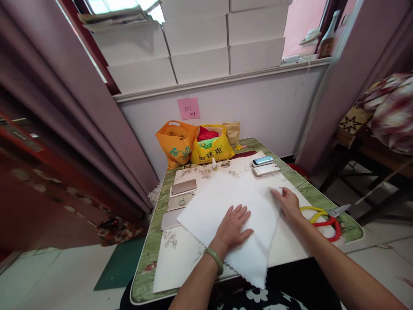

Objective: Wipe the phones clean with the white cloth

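A white cloth (222, 202) with a scalloped edge lies spread at an angle on the table, one corner hanging over the front edge. My left hand (234, 226), with a green bangle above the wrist, rests flat on the cloth with its fingers spread. At the cloth's right corner, my right hand (287, 202) has thumb and fingers closed on the fabric. Just right of that hand lie scissors (325, 217) with yellow and red handles, blades pointing right.
Several phones lie on the table, including a brown one (183, 187) at left and a white one (266, 169) at right. Behind are an orange bag (177, 144), a yellow bag (213, 148), a small white bottle (214, 163) and glasses (225, 163).
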A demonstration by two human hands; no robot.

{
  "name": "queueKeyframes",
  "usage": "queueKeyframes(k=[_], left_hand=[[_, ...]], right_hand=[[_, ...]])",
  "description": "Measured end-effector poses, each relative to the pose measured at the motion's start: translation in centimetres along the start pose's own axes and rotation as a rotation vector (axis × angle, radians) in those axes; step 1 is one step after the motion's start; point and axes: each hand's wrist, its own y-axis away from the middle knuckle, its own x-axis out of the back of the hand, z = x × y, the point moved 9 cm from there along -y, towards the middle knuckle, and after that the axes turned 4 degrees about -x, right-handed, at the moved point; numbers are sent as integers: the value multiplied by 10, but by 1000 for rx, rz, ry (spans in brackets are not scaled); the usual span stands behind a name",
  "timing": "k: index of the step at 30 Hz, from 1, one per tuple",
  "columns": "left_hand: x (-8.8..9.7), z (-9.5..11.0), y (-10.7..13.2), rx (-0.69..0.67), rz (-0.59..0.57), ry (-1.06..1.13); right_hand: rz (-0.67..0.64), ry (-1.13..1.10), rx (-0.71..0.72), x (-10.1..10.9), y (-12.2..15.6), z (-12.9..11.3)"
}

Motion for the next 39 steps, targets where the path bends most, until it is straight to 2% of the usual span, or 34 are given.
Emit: queueKeyframes(k=[3,5,8,10,14,16,18,20,22,24,26,27,28,30,31,32,34,39], left_hand=[[0,1,2,1,13,7],[0,2,2,4,23,6],[1,4,4,1,26,-10],[4,6,5,-4,27,-24],[8,8,7,-27,48,-28],[6,8,7,-46,74,1],[5,4,7,-40,125,42],[12,-9,11,27,225,69],[32,-35,24,171,374,65],[64,-72,54,393,543,23],[100,-112,98,637,641,-58],[115,-130,121,754,629,-100],[126,-148,143,855,568,-127],[133,-176,176,966,351,-107],[132,-185,186,966,232,-70],[129,-190,194,948,142,-36],[127,-196,203,925,57,0],[128,-204,202,918,10,-29]], right_hand=[[21,137,97,1,7,-25],[2,153,206,-3,16,-50],[-70,117,376,-20,35,-88],[-166,120,443,-39,50,-103],[-447,166,444,-84,78,-99],[-456,196,428,-94,84,-89],[-398,230,438,-95,86,-82],[-358,255,469,-95,88,-77],[-347,270,499,-95,90,-74],[-335,273,516,-93,90,-74],[-326,267,514,-91,90,-74],[-323,263,509,-90,90,-74],[-322,261,502,-89,90,-74],[-324,259,493,-89,91,-74],[-326,258,493,-88,91,-75],[-328,256,494,-88,92,-75],[-330,249,500,-87,92,-76],[-335,231,505,-87,93,-77]])
